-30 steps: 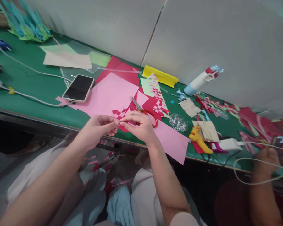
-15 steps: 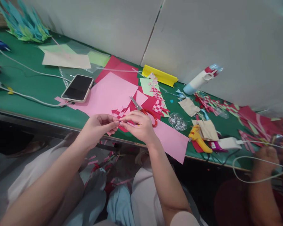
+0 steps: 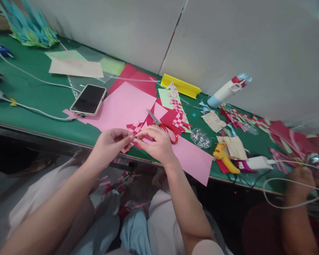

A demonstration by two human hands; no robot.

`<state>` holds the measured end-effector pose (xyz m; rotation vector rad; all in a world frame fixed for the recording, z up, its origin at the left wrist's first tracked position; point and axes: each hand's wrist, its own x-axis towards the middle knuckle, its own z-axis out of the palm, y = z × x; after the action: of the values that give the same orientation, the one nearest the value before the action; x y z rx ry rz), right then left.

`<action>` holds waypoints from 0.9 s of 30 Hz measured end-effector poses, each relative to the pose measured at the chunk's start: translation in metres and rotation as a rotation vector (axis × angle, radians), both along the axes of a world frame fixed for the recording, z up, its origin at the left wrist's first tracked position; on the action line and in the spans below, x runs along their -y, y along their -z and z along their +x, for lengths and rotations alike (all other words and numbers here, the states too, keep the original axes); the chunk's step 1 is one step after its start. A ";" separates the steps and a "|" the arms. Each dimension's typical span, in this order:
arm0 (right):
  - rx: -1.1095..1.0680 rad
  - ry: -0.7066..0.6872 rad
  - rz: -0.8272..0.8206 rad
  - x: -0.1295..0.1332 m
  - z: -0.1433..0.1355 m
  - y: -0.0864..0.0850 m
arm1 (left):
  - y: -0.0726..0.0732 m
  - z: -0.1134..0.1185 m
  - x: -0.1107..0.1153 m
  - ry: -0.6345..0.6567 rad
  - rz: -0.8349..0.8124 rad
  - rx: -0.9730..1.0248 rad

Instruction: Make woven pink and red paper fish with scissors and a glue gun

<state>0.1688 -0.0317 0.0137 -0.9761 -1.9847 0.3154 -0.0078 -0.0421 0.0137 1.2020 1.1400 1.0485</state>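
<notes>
My left hand (image 3: 114, 143) and my right hand (image 3: 157, 141) meet fingertip to fingertip above the bench's front edge. Both are closed in a pinch around a tiny dark piece, too small to name. Just behind them lies a red and pink woven paper piece (image 3: 134, 126), partly covered by my fingers. Scissors with red handles (image 3: 174, 139) rest beside my right hand, blades pointing up and left. Beneath lies a large sheet of pink paper (image 3: 127, 101). Farther back, a woven paper fish (image 3: 178, 118) lies on red and light green paper.
The green bench (image 3: 37, 120) holds a phone (image 3: 88, 100) on a cable, a yellow folded strip (image 3: 181, 86), a bottle (image 3: 225, 92), a bag of small round bits (image 3: 200, 138) and a yellow glue gun (image 3: 224, 157). Another person's hand (image 3: 300, 180) is at right.
My hands keep almost the same pinching pose, with only slight finger movement. The whole view has shifted very slightly; the things on the bench have stayed put.
</notes>
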 end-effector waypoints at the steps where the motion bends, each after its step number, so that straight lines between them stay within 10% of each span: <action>1: 0.002 0.000 0.001 0.000 0.000 0.000 | 0.001 0.000 0.000 0.013 0.000 0.002; 27: 0.203 0.078 0.324 0.009 0.004 -0.012 | 0.000 0.002 0.004 -0.080 0.140 -0.035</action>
<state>0.1726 -0.0411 0.0255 -0.8989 -2.0895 -0.1516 -0.0062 -0.0461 0.0142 1.2971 1.1656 1.1882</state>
